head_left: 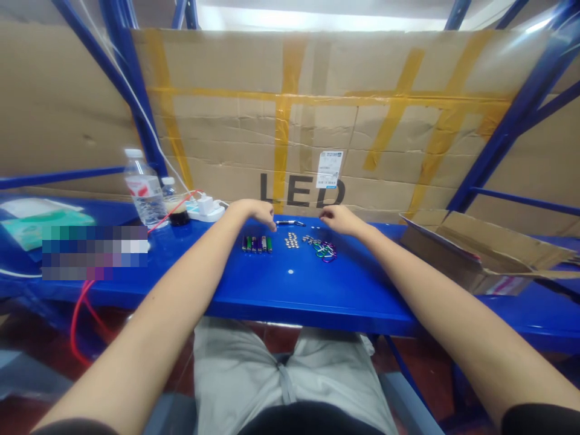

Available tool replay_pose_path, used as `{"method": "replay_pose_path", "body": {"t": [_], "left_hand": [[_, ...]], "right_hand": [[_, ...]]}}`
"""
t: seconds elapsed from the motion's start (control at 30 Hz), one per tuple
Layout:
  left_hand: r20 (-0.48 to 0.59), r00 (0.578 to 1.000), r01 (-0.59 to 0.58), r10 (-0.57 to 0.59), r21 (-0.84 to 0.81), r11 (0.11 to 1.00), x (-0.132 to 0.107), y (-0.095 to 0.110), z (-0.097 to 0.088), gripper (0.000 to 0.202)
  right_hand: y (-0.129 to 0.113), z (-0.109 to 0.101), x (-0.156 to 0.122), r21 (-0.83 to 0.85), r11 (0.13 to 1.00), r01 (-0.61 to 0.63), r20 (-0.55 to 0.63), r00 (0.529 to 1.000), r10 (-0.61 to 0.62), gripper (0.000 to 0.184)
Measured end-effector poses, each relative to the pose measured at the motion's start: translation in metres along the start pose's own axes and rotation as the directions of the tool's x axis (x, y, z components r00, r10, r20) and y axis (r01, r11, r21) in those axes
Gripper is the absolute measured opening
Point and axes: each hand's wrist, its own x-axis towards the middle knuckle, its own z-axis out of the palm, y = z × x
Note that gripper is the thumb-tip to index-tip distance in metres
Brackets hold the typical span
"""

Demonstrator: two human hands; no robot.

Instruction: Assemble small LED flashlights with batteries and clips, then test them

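As both arms [181,290] were stretched over the blue counter [348,290] in the head view, the left hand [261,212] was held with its fingers bent downward by the left end of a thin pen-like tool [286,223]; whether anything was pinched could not be told. The right hand [338,217] was held past the tool's other end with its fingers curled, and their grip could not be made out either. Nearer the front edge, green and purple tubes [260,244] were lined up side by side. To their right, small metal pieces [292,244] were grouped, and more were scattered just beside a tangle of coloured loops [327,249]. At the left, a water bottle [145,196], a smaller bottle [177,212] with dark liquid and a white power strip [207,209] were placed; at the right, an opened cardboard box [471,266] was seen. Behind everything, a large cardboard panel [235,139] was crossed by yellow tape [283,133].
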Motion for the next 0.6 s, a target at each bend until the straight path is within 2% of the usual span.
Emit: {"method": "replay_pose_path", "body": {"t": [0.07, 0.13, 0.2, 0.3, 0.4, 0.47, 0.53, 0.57, 0.6], "left_hand": [[0.090, 0.994, -0.059, 0.056, 0.027, 0.998, -0.011, 0.009, -0.008, 0.072], [0.178, 0.984, -0.044, 0.027, 0.091, 0.995, -0.018, 0.020, -0.010, 0.075], [0.217, 0.976, -0.043, 0.016, 0.121, 0.992, -0.022, 0.030, -0.008, 0.072], [0.208, 0.978, -0.024, -0.001, 0.118, 0.993, -0.022, 0.038, -0.002, 0.072], [0.174, 0.985, -0.036, 0.017, 0.107, 0.994, -0.019, 0.036, 0.001, 0.069], [0.088, 0.992, -0.100, 0.094, 0.062, 0.993, -0.016, 0.034, 0.003, 0.067], [-0.113, 0.967, -0.229, 0.226, -0.013, 0.973, -0.011, 0.037, 0.006, 0.066], [-0.249, 0.921, -0.319, 0.300, -0.038, 0.947, -0.009, 0.040, 0.008, 0.064], [-0.389, 0.846, -0.413, 0.366, -0.042, 0.910, -0.006, 0.044, 0.010, 0.061]], "right_hand": [[0.002, -0.005, -0.008, 0.023, 1.000, -0.012, 0.000, 1.000, 0.012, 0.019], [0.001, -0.007, -0.012, 0.052, 0.998, -0.025, -0.009, 1.000, 0.025, 0.018], [-0.003, -0.007, -0.014, 0.075, 0.997, -0.021, -0.022, 1.000, 0.022, 0.018], [-0.015, -0.007, -0.016, 0.091, 0.996, 0.019, -0.041, 0.999, -0.015, 0.016], [-0.028, -0.008, -0.018, 0.120, 0.991, 0.059, -0.082, 0.995, -0.049, 0.015], [-0.037, -0.008, -0.019, 0.195, 0.980, 0.040, -0.110, 0.994, -0.019, 0.014], [-0.045, -0.008, -0.019, 0.356, 0.934, -0.012, -0.107, 0.993, 0.054, 0.013], [-0.049, -0.008, -0.020, 0.478, 0.877, -0.048, -0.066, 0.994, 0.091, 0.014], [-0.052, -0.008, -0.020, 0.602, 0.794, -0.088, -0.013, 0.993, 0.120, 0.016]]}}
